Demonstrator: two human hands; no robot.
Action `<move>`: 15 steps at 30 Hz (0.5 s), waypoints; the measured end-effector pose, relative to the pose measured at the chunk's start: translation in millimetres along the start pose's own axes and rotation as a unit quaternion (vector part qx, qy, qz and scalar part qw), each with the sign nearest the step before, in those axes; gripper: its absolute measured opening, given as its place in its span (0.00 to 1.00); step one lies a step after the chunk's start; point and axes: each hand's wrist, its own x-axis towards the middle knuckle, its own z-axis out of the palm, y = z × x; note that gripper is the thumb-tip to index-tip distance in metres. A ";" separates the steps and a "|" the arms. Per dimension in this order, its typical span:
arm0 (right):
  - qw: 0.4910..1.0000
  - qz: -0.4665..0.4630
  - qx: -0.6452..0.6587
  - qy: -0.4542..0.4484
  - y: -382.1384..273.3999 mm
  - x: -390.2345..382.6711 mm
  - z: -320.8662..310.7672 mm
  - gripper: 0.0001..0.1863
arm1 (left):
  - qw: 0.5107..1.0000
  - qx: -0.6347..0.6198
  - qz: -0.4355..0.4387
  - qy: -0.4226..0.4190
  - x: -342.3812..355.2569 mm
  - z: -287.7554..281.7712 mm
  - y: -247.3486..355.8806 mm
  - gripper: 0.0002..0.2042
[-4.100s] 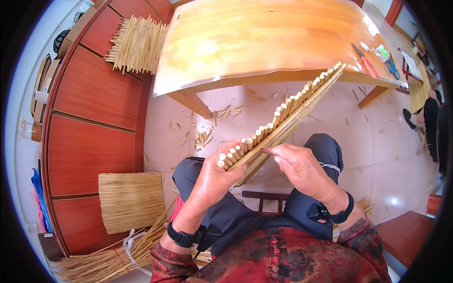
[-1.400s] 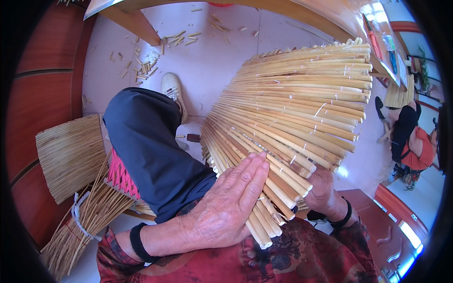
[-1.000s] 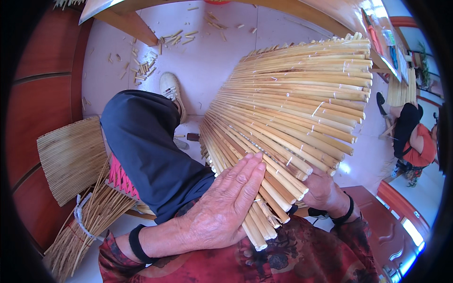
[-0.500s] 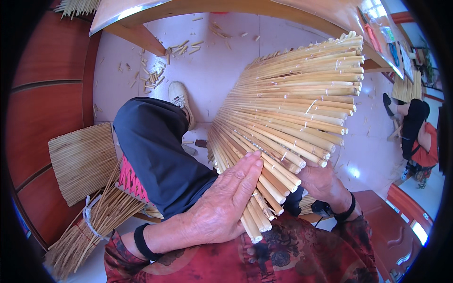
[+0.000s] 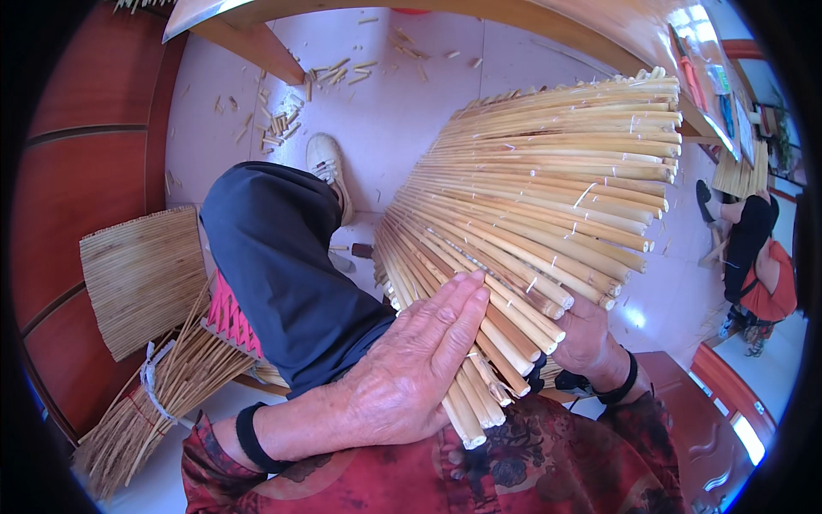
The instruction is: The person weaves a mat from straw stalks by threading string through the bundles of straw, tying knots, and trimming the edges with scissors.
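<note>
"Both hands are applied at which points?"

"Left hand [image 5: 411, 368] is laid over the near end of the reed mat [image 5: 531, 188], fingers straight and together; whether a grip is added by the hidden thumb cannot be told. Right hand [image 5: 586, 334] is set under the mat's near right edge; its fingers are covered, so its grasp cannot be told."

"Where is the mat located?"

"It is positioned above the lap, broad face up, far end directed toward the front edge of the table [image 5: 591, 34]."

"What has been changed?"

"Some seconds earlier, the mat was held on edge, its row of stick ends facing up. Since the latest earlier view, hand placement has been left practically unaltered."

"What is found nearby?"

"Reed offcuts [image 5: 278, 128] are scattered by the table's left leg; a smaller mat [image 5: 141, 278] is placed beside the red cabinet [image 5: 90, 197]."
</note>
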 end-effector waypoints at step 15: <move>0.998 0.053 -0.016 -0.013 -12.3 0.3 -10.9 0.22 | 1.000 -0.003 0.013 0.010 0.8 1.9 -0.1 0.40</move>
